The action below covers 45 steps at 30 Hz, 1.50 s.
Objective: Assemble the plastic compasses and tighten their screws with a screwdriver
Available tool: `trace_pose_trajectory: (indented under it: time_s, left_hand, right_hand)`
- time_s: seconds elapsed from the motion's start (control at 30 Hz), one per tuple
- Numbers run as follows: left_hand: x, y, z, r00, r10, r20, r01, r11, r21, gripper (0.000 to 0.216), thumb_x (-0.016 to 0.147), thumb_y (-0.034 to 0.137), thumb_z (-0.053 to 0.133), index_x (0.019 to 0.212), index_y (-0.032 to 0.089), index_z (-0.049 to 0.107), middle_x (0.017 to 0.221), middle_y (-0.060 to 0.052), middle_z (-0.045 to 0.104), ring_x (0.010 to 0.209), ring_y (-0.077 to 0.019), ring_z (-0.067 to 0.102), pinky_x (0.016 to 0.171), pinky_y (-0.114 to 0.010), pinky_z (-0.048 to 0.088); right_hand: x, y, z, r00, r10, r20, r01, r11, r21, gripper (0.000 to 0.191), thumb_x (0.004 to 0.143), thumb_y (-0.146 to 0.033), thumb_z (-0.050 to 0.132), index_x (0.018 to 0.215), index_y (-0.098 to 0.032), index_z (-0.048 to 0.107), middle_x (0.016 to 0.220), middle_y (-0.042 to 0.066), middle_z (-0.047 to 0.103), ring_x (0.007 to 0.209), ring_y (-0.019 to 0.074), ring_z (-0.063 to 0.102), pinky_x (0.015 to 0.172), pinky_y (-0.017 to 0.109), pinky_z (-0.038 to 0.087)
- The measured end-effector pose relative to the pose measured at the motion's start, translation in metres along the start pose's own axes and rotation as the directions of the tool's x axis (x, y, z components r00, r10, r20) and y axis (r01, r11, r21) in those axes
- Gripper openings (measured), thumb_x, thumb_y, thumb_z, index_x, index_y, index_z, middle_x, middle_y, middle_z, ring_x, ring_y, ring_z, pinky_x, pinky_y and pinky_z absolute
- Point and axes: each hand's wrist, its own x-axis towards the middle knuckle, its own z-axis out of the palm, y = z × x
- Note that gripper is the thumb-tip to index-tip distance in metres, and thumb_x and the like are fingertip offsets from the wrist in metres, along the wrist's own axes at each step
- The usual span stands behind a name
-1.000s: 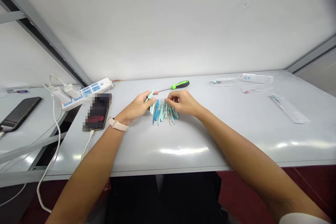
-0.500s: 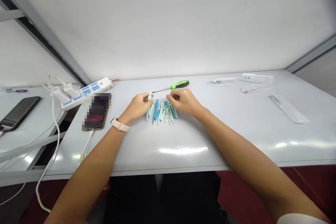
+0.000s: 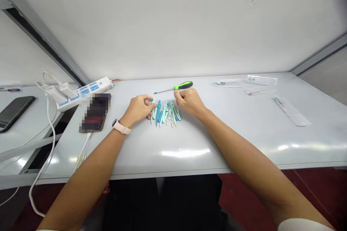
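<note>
Several drawing compasses lie side by side, legs toward me. My left hand pinches the leftmost one, a mint-green compass, near its top between thumb and fingers. Beside it is a blue compass, then another mint compass. At the right of the row is one more mint compass. Small white and mint pieces lie between the last two. My right hand is closed, just right of the row; whatever its curled fingers hold, if anything, is hidden.
Behind the compasses lies a green-and-black screwdriver. A phone on a cable and a white power strip are at left. Clear plastic sleeves with small items lie at right. Another phone rests on the neighbouring table.
My left hand has lowered the leftmost mint compass slightly toward the table. My right hand has drawn a little right, off the right-hand compass. The whole view has shifted slightly.
</note>
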Motion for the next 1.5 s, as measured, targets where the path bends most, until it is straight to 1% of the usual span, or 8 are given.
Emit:
trace_pose_trajectory:
  time_s: [0.13, 0.23, 0.37, 0.5, 0.7, 0.9, 1.17, 1.5]
  left_hand:
    - [-0.002, 0.004, -0.001, 0.999, 0.016, -0.028, -0.013, 0.993, 0.117, 0.024, 0.087, 0.031, 0.065, 0.106, 0.016, 0.069, 0.056, 0.004, 0.067, 0.045, -0.0156, 0.064, 0.061, -0.028, 0.052]
    - [0.000, 0.003, -0.002, 0.989, 0.070, -0.127, -0.047, 0.983, 0.175, 0.017, 0.089, 0.030, 0.058, 0.093, 0.018, 0.069, 0.053, 0.005, 0.063, 0.044, -0.0146, 0.058, 0.064, -0.029, 0.049]
    - [0.006, -0.002, -0.003, 0.947, 0.197, -0.255, -0.131, 0.958, 0.257, 0.018, 0.087, 0.030, 0.059, 0.073, 0.020, 0.062, 0.061, 0.002, 0.063, 0.063, -0.0156, 0.057, 0.073, -0.029, 0.044]
    - [0.009, -0.006, -0.002, 0.928, 0.227, -0.297, -0.147, 0.952, 0.268, 0.033, 0.085, 0.028, 0.056, 0.057, 0.021, 0.041, 0.051, 0.005, 0.041, 0.056, -0.0124, 0.038, 0.064, -0.029, 0.033]
    - [0.012, -0.013, 0.002, 0.915, 0.274, -0.295, -0.209, 0.950, 0.234, 0.038, 0.067, 0.010, 0.051, 0.060, 0.022, 0.016, 0.058, 0.005, 0.015, 0.060, -0.0117, 0.017, 0.059, -0.031, 0.019]
    - [0.019, -0.020, 0.002, 0.917, 0.260, -0.302, -0.235, 0.965, 0.116, 0.036, 0.066, 0.013, 0.048, 0.059, 0.023, 0.014, 0.060, 0.004, 0.014, 0.059, -0.0110, 0.015, 0.059, -0.032, 0.015]
    - [0.024, -0.028, 0.002, 0.917, 0.295, -0.267, -0.291, 0.955, 0.057, 0.034, 0.065, 0.013, 0.047, 0.059, 0.023, 0.015, 0.059, 0.005, 0.014, 0.059, -0.0109, 0.016, 0.058, -0.031, 0.015]
    - [0.026, -0.031, 0.003, 0.913, 0.313, -0.261, -0.309, 0.949, 0.057, 0.034, 0.065, 0.013, 0.047, 0.059, 0.023, 0.014, 0.059, 0.005, 0.014, 0.059, -0.0114, 0.016, 0.059, -0.032, 0.015]
  right_hand:
    - [0.000, 0.000, 0.000, 0.999, 0.042, -0.005, -0.042, 0.999, -0.032, 0.053, 0.097, -0.032, 0.041, 0.045, -0.024, 0.034, 0.046, -0.003, 0.032, 0.048, 0.0112, 0.027, 0.059, 0.032, 0.026]
    - [0.002, 0.002, 0.000, 0.996, 0.074, -0.057, -0.076, 0.997, -0.032, 0.052, 0.095, -0.029, 0.041, 0.046, -0.026, 0.024, 0.048, -0.004, 0.025, 0.050, 0.0109, 0.022, 0.057, 0.032, 0.023]
    - [0.006, 0.007, -0.002, 0.988, 0.105, -0.116, -0.108, 0.994, -0.019, 0.052, 0.095, -0.032, 0.043, 0.052, -0.027, 0.015, 0.053, -0.005, 0.018, 0.054, 0.0114, 0.018, 0.057, 0.032, 0.020]
    - [0.008, 0.012, -0.003, 0.989, 0.127, -0.082, -0.128, 0.992, -0.015, 0.049, 0.095, -0.029, 0.044, 0.054, -0.027, 0.016, 0.057, -0.005, 0.017, 0.058, 0.0126, 0.018, 0.059, 0.030, 0.021]
    - [0.011, 0.019, -0.002, 0.981, 0.163, -0.106, -0.167, 0.985, -0.033, 0.041, 0.082, -0.015, 0.051, 0.056, -0.026, 0.021, 0.056, -0.006, 0.022, 0.058, 0.0138, 0.020, 0.059, 0.030, 0.022]
    - [0.014, 0.024, 0.002, 0.982, 0.136, -0.128, -0.137, 0.991, -0.005, 0.039, 0.068, -0.005, 0.050, 0.057, -0.025, 0.019, 0.054, -0.007, 0.018, 0.057, 0.0135, 0.017, 0.057, 0.030, 0.019]
    - [0.012, 0.027, 0.013, 0.978, 0.101, -0.180, -0.091, 0.994, 0.066, 0.038, 0.069, -0.009, 0.048, 0.060, -0.026, 0.015, 0.057, -0.007, 0.016, 0.056, 0.0123, 0.018, 0.054, 0.029, 0.018]
    - [0.012, 0.024, 0.019, 0.980, 0.042, -0.195, -0.046, 0.999, -0.016, 0.038, 0.069, -0.009, 0.048, 0.057, -0.025, 0.016, 0.055, -0.007, 0.016, 0.057, 0.0129, 0.017, 0.057, 0.030, 0.021]
